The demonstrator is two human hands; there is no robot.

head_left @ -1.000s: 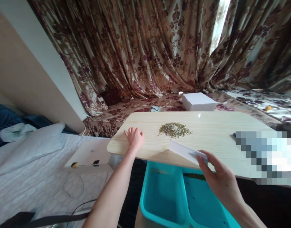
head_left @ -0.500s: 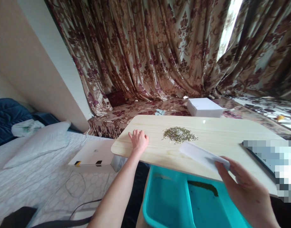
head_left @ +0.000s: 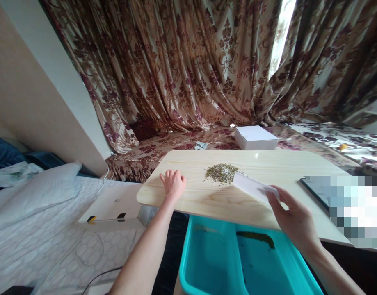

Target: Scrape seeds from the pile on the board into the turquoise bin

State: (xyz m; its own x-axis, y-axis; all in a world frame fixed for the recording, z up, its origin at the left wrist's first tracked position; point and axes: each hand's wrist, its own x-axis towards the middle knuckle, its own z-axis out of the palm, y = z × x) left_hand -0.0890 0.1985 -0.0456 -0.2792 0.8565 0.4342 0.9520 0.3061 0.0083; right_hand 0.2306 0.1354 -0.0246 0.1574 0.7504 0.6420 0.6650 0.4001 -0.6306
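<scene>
My left hand (head_left: 174,183) rests on the left part of the pale wooden tabletop (head_left: 194,198), its fingers spread and holding nothing. In my right hand (head_left: 291,215) is a stiff white card (head_left: 252,187), pinched at its right end. The card's far end touches or hovers at the right side of a loose pile of small green and whitish grains (head_left: 222,173); I cannot tell which. Below the table's near edge sits a turquoise divided tray (head_left: 213,262). Its right compartment holds a dark green band of grains (head_left: 257,237) along the far wall.
A pixelated device with a dark edge (head_left: 316,192) lies at the table's right. Behind the table, a white box (head_left: 256,137) stands on a flowered cover before patterned curtains (head_left: 188,65). To the left, a flat white box (head_left: 114,205) and a pillow (head_left: 53,180) lie on a bed.
My right hand has moved the card up and left, its far end now at the pile's right side. My left hand stays flat on the table. The view has shifted slightly right.
</scene>
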